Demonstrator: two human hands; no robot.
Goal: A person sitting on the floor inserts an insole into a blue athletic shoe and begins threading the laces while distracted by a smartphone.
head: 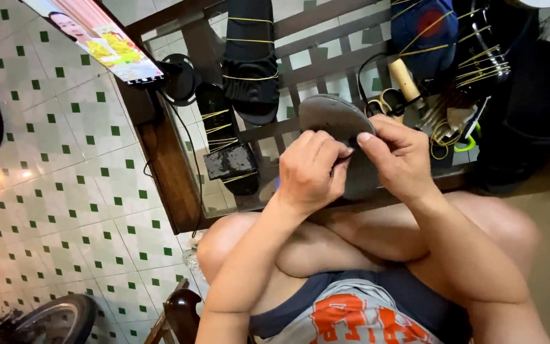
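Note:
Both hands hold a grey shoe sole (333, 118) above my crossed legs, just in front of a glass-topped wooden table (173, 172). My left hand (310, 172) grips the sole's near left side with curled fingers. My right hand (397, 156) pinches its right side, thumb and forefinger pressed together at a dark spot on the sole's middle. The lower part of the sole is hidden behind both hands.
On the table lie black sandals bound with yellow rubber bands (249, 57), a blue item with bands (424, 28), yellow-handled scissors (386, 102), a wooden handle (404, 79) and a black container (520, 137). A phone on a stand (106, 44) stands at the left. Tiled floor (58, 178) lies left.

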